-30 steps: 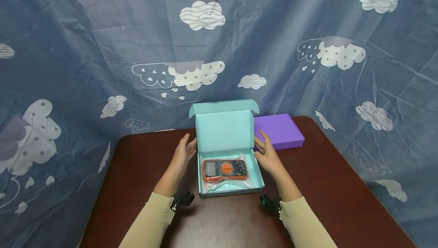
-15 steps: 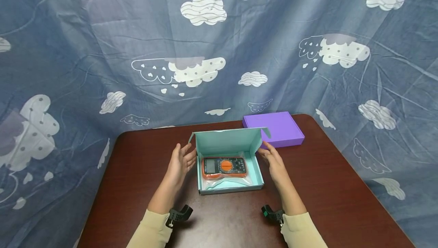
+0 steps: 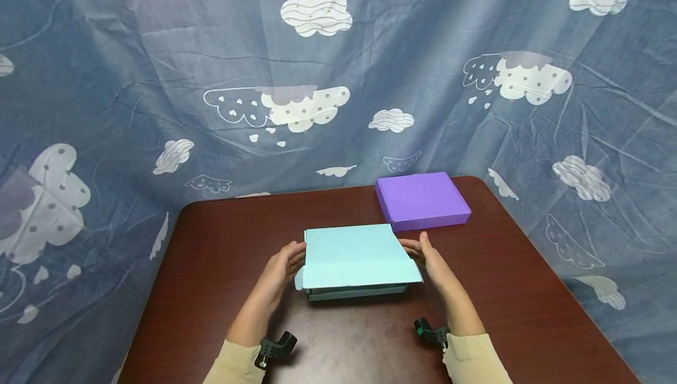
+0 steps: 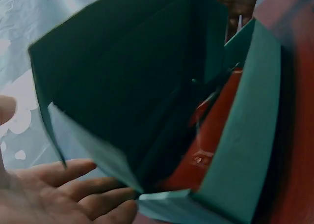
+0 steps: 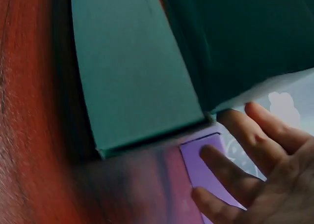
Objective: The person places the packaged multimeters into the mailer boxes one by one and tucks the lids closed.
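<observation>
A turquoise cardboard box (image 3: pixel 359 254) sits mid-table with its lid tipped forward, nearly down; its front flap juts past the front wall. My left hand (image 3: pixel 280 267) is at the box's left side, fingers extended. Along the right side lies my right hand (image 3: pixel 432 261), fingers extended and thumb raised. In the left wrist view, an orange-red multimeter (image 4: pixel 216 130) shows through the gap under the lid; the lid hides it in the head view. The right wrist view has the fingers spread close to the box's corner, and whether they touch it I cannot tell.
A closed purple box (image 3: pixel 423 199) lies behind and to the right, near the table's back edge. The dark brown table (image 3: pixel 227 237) meets a blue cloud-patterned curtain (image 3: pixel 238 49) at the back and sides.
The turquoise lid has swung from upright down toward me over the multimeter. Both hands have stayed beside the box, the right one shifting slightly outward.
</observation>
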Demonstrator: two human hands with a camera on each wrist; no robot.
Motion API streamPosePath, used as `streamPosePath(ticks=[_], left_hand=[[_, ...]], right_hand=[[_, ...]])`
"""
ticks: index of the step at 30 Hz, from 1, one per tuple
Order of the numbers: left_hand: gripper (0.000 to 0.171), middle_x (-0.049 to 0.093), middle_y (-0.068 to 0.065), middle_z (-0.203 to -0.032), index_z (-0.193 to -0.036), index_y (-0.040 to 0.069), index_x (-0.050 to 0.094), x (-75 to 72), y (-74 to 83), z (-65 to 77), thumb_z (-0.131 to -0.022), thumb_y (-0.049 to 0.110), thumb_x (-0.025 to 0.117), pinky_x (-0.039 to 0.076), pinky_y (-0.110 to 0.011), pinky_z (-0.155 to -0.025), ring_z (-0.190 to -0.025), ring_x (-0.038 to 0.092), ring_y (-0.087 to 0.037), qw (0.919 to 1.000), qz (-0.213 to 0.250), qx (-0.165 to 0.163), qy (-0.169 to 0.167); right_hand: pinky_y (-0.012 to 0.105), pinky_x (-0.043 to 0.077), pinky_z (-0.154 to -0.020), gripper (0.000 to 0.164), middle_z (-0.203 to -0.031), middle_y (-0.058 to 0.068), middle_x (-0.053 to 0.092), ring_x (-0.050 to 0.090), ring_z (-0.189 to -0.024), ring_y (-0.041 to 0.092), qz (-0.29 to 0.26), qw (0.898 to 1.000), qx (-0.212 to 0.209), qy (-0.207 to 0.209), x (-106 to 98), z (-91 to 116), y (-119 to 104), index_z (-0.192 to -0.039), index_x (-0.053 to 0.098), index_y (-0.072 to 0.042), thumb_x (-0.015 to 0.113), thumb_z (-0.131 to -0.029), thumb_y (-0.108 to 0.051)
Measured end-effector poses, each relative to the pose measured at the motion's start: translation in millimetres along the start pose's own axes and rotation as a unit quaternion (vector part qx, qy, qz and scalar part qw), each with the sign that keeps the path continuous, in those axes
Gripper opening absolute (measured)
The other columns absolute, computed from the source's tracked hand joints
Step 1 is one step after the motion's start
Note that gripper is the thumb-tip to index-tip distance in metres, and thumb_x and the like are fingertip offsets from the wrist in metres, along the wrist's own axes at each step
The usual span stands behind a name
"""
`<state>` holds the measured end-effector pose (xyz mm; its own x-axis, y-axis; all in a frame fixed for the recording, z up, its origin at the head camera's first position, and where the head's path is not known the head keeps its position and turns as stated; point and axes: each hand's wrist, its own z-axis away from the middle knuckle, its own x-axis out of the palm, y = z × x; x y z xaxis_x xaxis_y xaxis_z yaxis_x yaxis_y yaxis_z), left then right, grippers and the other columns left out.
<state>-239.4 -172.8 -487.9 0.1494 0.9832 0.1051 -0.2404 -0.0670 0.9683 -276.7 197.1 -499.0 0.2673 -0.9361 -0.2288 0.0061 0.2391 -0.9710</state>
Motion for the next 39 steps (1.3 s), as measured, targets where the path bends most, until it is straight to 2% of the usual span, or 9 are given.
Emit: streamPosePath(ticks=[2, 6, 10, 15, 21, 26, 31, 35, 39], left_hand=[[0.062, 0.049, -0.024, -0.15, -0.15, -0.002, 0.049, 5.9, -3.6, 2.2, -0.106, 0.042, 0.052, 0.033, -0.054, -0.114, -0.139, 0.046, -0.038, 0.9987, -0.026, 0.019, 0.039], [0.048, 0.057, -0.02, -0.143, -0.144, 0.001, 0.058, 13.2, -10.1, 4.0, -0.103, 0.026, 0.062, 0.046, -0.043, -0.101, -0.13, 0.054, -0.032, 0.993, -0.063, 0.038, 0.093], [0.043, 0.064, -0.016, -0.132, -0.139, 0.002, 0.062, 14.8, -15.9, 5.7, -0.101, 0.021, 0.066, 0.049, -0.037, -0.092, -0.115, 0.06, -0.027, 0.9903, -0.079, 0.039, 0.107], [0.035, 0.068, -0.014, -0.116, -0.128, -0.001, 0.068, 16.2, -22.0, 6.3, -0.098, 0.017, 0.07, 0.053, -0.033, -0.08, -0.094, 0.066, -0.022, 0.9886, -0.083, 0.03, 0.122], [0.032, 0.067, -0.02, -0.115, -0.122, -0.005, 0.066, 17.9, -28.4, 3.9, -0.094, 0.008, 0.072, 0.054, -0.03, -0.07, -0.083, 0.064, -0.018, 0.9878, -0.079, 0.031, 0.13], [0.035, 0.063, -0.022, -0.116, -0.122, -0.008, 0.063, 18.5, -36.1, 0.1, -0.09, 0.002, 0.073, 0.05, -0.027, -0.063, -0.075, 0.058, -0.015, 0.9844, -0.099, 0.032, 0.142], [0.037, 0.065, -0.02, -0.113, -0.121, -0.006, 0.064, 18.0, -39.6, 0.1, -0.088, 0.004, 0.076, 0.049, -0.03, -0.069, -0.087, 0.059, -0.021, 0.9767, -0.14, 0.033, 0.16], [0.035, 0.065, -0.018, -0.105, -0.115, -0.006, 0.066, 17.3, -37.2, 8.5, -0.086, 0.009, 0.079, 0.05, -0.036, -0.075, -0.096, 0.06, -0.028, 0.9678, -0.191, 0.037, 0.16], [0.032, 0.066, -0.011, -0.096, -0.109, -0.005, 0.068, 18.0, -34.0, 20.3, -0.085, 0.012, 0.08, 0.05, -0.037, -0.074, -0.091, 0.061, -0.025, 0.961, -0.232, 0.033, 0.146]], right_hand=[[0.064, 0.023, -0.116, 0.081, -0.146, 0.03, 0.05, 0.042, -0.139, 0.045, 0.012, 1.0, 0.004, -0.027, -3.3, 0.4, -0.6, -0.148, 0.045, 0.011, 0.006, -0.111, -0.05], [0.064, 0.029, -0.113, 0.073, -0.15, 0.029, 0.047, 0.041, -0.14, 0.046, 0.054, 0.997, 0.005, -0.058, -8.8, 1.1, -2.9, -0.15, 0.043, 0.01, 0.016, -0.113, -0.047], [0.062, 0.037, -0.108, 0.058, -0.145, 0.027, 0.053, 0.047, -0.136, 0.045, 0.133, 0.99, 0.009, -0.044, -9.9, 9.4, -6.4, -0.147, 0.048, 0.008, 0.04, -0.112, -0.037], [0.051, 0.048, -0.098, 0.052, -0.133, 0.018, 0.062, 0.058, -0.123, 0.035, 0.156, 0.987, 0.038, -0.013, -6.4, 21.5, -3.9, -0.14, 0.058, 0.002, 0.06, -0.105, -0.037], [0.039, 0.051, -0.088, 0.043, -0.121, 0.013, 0.066, 0.062, -0.108, 0.023, 0.126, 0.99, 0.057, 0.006, 3.0, 22.4, 7.2, -0.131, 0.062, 0.001, 0.066, -0.101, -0.03], [0.035, 0.053, -0.084, 0.038, -0.117, 0.015, 0.065, 0.065, -0.104, 0.024, 0.091, 0.993, 0.071, 0.019, 11.0, 20.3, 14.7, -0.126, 0.059, 0.005, 0.069, -0.1, -0.02], [0.037, 0.053, -0.082, 0.038, -0.115, 0.018, 0.063, 0.065, -0.103, 0.029, 0.095, 0.991, 0.082, 0.044, 18.1, 17.4, 13.3, -0.122, 0.057, 0.005, 0.073, -0.096, -0.017], [0.042, 0.053, -0.08, 0.043, -0.115, 0.019, 0.063, 0.064, -0.102, 0.032, 0.139, 0.983, 0.099, 0.064, 21.6, 22.4, 5.2, -0.124, 0.056, 0.005, 0.073, -0.096, -0.023], [0.044, 0.051, -0.076, 0.049, -0.106, 0.015, 0.064, 0.062, -0.093, 0.029, 0.199, 0.966, 0.139, 0.087, 24.7, 35.7, -3.8, -0.125, 0.056, 0.005, 0.073, -0.096, -0.032]])
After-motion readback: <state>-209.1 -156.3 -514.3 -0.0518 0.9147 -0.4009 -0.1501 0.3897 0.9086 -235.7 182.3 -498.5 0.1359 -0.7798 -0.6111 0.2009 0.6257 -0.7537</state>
